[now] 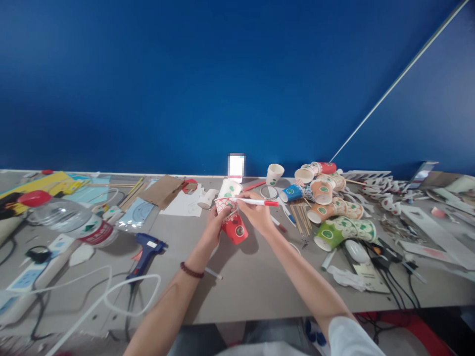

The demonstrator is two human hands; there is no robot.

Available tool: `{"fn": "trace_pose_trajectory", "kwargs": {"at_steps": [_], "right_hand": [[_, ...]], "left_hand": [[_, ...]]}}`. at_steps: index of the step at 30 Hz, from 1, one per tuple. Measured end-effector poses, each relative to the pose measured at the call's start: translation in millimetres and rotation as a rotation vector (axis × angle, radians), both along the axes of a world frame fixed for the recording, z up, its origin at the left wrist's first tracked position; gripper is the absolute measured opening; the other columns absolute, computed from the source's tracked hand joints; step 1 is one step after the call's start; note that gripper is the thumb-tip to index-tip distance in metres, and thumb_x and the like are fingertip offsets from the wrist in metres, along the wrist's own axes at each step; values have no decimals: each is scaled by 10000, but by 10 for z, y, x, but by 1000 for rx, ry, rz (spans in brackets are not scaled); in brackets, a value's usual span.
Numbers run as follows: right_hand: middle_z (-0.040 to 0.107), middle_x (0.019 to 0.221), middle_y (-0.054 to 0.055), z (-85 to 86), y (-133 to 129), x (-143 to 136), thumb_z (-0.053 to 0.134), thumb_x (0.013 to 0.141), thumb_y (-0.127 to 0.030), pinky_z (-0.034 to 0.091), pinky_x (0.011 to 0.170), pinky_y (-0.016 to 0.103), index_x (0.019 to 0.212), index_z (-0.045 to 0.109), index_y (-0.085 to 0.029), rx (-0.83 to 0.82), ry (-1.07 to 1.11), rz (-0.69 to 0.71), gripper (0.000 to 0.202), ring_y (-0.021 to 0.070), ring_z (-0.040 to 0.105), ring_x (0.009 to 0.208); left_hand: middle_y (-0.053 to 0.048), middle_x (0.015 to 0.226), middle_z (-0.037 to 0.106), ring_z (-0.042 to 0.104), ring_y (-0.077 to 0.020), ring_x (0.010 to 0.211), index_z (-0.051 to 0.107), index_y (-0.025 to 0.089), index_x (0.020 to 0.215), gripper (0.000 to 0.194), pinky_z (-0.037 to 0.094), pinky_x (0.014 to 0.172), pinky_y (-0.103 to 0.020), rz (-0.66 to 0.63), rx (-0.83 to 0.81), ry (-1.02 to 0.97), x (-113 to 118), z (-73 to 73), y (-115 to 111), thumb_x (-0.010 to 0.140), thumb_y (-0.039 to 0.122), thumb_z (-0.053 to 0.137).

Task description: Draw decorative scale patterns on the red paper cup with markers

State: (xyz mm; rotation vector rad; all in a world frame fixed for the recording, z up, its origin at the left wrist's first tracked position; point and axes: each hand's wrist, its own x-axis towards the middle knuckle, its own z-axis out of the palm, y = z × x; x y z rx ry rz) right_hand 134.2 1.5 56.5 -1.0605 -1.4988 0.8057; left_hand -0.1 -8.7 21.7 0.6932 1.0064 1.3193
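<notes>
Above the middle of the table, my left hand (214, 222) is wrapped round a red patterned paper cup (235, 230), which is tilted. A white paper cup with green marks (229, 189) shows at its upper end; I cannot tell whether it sits inside the red one. In my right hand (257, 214) is a white marker pen with a red end (257, 201), gripped between the fingers. The pen's tip is close to the cups, and my fingers hide whether it touches them.
Several paper cups (322, 190) lie in a heap at right. A blue glue gun (145, 254), a water bottle (74, 217) and a white power strip (40, 274) with cables are at left. One white cup (275, 174) stands near the blue wall (237, 89); wooden sticks (301, 217) lie right of centre.
</notes>
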Motion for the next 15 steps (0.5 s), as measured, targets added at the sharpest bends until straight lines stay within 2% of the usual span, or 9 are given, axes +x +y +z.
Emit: {"fn": "trace_pose_trajectory", "kwargs": {"at_steps": [3, 7, 12, 15], "right_hand": [[667, 823, 25, 1, 0, 1, 571, 784, -310, 517, 691, 300, 819, 621, -211, -11, 11, 4, 117, 176, 637, 760], [671, 859, 32, -16, 3, 2, 583, 776, -295, 512, 746, 315, 817, 631, -210, 16, -7, 3, 106, 184, 637, 811], [666, 841, 26, -28, 6, 3, 582, 782, -305, 521, 711, 305, 837, 624, -210, -25, 40, 18, 117, 177, 643, 775], [667, 868, 33, -29, 7, 12, 586, 782, -307, 518, 750, 318, 828, 631, -213, 2, 0, 7, 114, 184, 639, 812]], "left_hand": [[-82, 963, 703, 661, -239, 870, 630, 161, 1054, 496, 489, 749, -305, -10, 5, 9, -3, 0, -1, 631, 378, 771], [-78, 962, 703, 660, -228, 849, 631, 165, 1039, 493, 486, 755, -305, 9, 0, 15, -2, 3, 2, 618, 374, 780], [-94, 962, 705, 661, -250, 879, 637, 158, 1031, 502, 486, 767, -320, 6, 9, 3, 1, -16, 14, 608, 384, 788], [-95, 980, 703, 661, -253, 893, 635, 161, 1043, 501, 488, 769, -318, 5, 11, 4, 0, -24, 14, 616, 377, 785]]}}
